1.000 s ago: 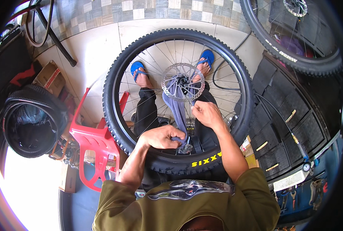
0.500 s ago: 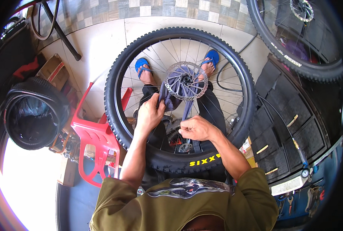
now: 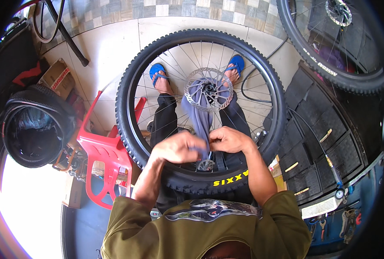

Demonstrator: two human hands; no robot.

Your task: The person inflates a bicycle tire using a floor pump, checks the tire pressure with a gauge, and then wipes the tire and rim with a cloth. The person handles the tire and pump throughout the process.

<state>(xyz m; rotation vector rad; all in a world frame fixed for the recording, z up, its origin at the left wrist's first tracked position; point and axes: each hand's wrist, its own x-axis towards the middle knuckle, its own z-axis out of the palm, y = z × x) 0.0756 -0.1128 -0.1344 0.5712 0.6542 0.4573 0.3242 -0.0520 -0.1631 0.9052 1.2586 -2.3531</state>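
A bicycle wheel with a knobby black tire [image 3: 125,82] lies across my lap, its spokes fanning out from the hub. The silver disc brake rotor [image 3: 191,98] faces up at its centre. A grey-purple cloth [image 3: 202,118] runs under the rotor and through the spokes toward me, bunched behind the hub. My right hand [image 3: 230,139] is closed on the cloth's near end, fingers pinched. Beside it, my left hand [image 3: 180,146] is over the spokes, against the cloth; its fingers are smeared by motion, so their grip is unclear.
A red plastic chair [image 3: 103,149] stands at the left, near stacked tires [image 3: 34,129] and a cardboard box [image 3: 57,78]. Another wheel [image 3: 306,54] is at the upper right. Dark drawers [image 3: 321,125] line the right side, with an air hose gauge [image 3: 339,193] and hanging tools beside them.
My left hand has left the cloth beside the rotor and moved nearer to me and right, close to my right hand. The cloth now stretches longer toward me.
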